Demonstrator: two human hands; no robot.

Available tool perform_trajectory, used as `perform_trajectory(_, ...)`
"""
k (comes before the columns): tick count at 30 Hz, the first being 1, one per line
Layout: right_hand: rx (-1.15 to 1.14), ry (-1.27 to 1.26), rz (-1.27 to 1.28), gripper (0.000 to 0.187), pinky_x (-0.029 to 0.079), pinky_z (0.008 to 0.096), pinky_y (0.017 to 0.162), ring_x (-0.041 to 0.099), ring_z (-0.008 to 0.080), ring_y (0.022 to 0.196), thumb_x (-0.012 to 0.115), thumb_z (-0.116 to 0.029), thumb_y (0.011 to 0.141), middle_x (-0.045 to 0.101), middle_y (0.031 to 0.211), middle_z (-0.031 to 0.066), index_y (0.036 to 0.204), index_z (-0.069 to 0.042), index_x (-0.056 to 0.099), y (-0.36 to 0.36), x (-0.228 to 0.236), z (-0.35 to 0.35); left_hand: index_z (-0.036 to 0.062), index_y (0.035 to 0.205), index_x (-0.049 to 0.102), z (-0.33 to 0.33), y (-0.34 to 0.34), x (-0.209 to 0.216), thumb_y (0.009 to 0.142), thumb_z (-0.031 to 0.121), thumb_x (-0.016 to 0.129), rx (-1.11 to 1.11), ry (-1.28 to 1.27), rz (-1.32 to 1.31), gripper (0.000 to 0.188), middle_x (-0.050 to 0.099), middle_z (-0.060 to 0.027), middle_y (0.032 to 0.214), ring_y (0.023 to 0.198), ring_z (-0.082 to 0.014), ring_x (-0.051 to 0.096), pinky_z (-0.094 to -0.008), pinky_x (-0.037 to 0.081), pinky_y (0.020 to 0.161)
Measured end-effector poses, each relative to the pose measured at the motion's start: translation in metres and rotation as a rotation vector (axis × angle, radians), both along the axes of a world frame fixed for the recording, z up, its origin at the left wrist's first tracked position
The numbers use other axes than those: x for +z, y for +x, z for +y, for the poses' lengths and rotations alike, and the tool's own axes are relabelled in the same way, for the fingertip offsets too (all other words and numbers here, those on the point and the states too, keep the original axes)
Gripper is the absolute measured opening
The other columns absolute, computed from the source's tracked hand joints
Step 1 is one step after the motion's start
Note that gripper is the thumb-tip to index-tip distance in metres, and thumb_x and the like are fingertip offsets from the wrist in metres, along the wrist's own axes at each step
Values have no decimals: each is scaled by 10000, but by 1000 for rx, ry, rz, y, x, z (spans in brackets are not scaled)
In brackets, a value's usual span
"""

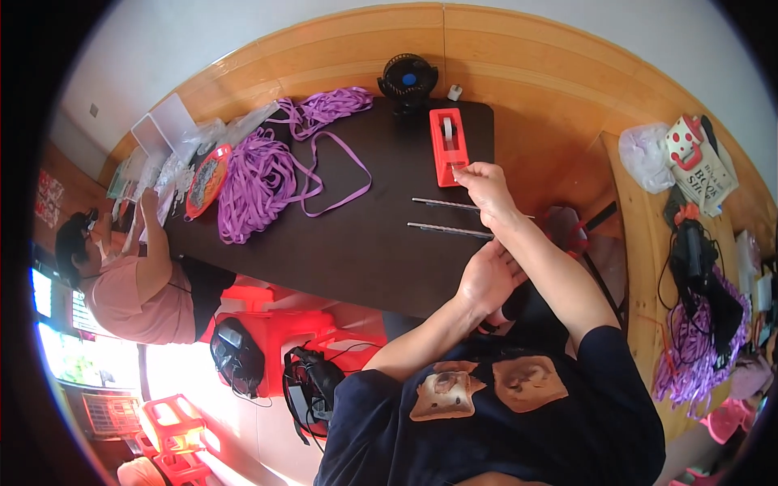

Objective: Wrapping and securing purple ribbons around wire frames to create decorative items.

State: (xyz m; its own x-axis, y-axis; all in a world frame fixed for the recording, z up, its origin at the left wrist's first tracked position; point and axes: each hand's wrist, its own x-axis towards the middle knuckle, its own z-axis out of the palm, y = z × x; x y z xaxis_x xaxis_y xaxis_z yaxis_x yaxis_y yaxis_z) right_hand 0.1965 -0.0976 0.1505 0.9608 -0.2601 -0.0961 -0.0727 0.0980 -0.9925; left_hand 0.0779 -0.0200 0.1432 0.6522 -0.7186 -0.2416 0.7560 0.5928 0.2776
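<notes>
A red tape dispenser [438, 146] with a white roll stands near the table's far right corner. My right hand [486, 190] reaches to its near end, thumb and fingers pinched at the tape's end there; the tape itself is barely visible. Below my right forearm is my left hand [488, 279], palm up and fingers spread at the table's edge, holding nothing I can see. Two thin metallic strips lie side by side on the table: the farther strip [438, 202] runs behind my right wrist, and the nearer strip [446, 231] ends near my left fingertips.
Purple ribbon [259, 186] is heaped on the dark table [365, 251], a loop trailing rightward. A small black fan [408, 78] stands at the back. Beside a red tray [208, 182], a co-worker [134, 292] works at left. Red stools [275, 332] hold black bags; a wooden bench [640, 275] is right.
</notes>
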Motion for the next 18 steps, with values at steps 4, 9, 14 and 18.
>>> perform_trajectory(4, 11, 32, 16, 122, 362, 228, 617, 454, 49, 646, 679, -110, 859, 593, 699, -11, 793, -10, 657, -3, 7, 2, 51, 1301, 424, 0, 1, 1, 988, 324, 338, 1, 8, 6, 424, 488, -110, 1325, 1216, -273, 467, -424, 356, 1013)
perform_trajectory(9, 93, 181, -22, 117, 376, 244, 727, 503, 65, 736, 674, -106, 862, 628, 753, 9, 796, -10, 663, -5, 9, -3, 64, 1308, 420, 1, 0, 3, 990, 331, 342, -9, 0, -22, 423, 486, -100, 1330, 1214, -270, 470, -425, 355, 1015)
perform_trajectory(14, 83, 147, 15, 116, 375, 239, 720, 507, 66, 738, 666, -92, 862, 630, 757, 18, 788, -3, 661, -5, 7, -2, 59, 1321, 405, 0, 0, -1, 993, 343, 339, 0, -21, -14, 438, 479, -106, 1340, 1220, -271, 465, -425, 353, 1018)
perform_trajectory(18, 91, 6, 8, 111, 377, 241, 605, 484, 70, 654, 668, -64, 851, 605, 712, 16, 767, 8, 654, 2, -8, -10, 27, 1324, 385, -2, 0, -2, 1005, 412, 312, 13, -34, 7, 506, 469, -124, 1346, 1226, -277, 459, -421, 347, 1026)
